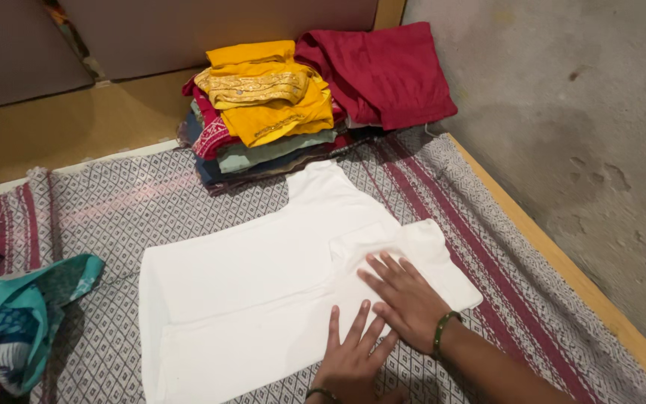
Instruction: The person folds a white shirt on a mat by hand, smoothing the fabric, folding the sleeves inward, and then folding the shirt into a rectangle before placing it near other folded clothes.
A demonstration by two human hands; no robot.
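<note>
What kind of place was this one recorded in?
Likely a room in a home, with laundry being handled on a bed or low platform: a patterned woven sheet, a stack of folded clothes, and both hands flat on a white shirt.

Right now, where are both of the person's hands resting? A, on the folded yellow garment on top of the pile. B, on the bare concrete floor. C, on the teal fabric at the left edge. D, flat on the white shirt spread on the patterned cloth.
D: the left hand and right hand both lie palm down, fingers spread, on the white shirt.
</note>
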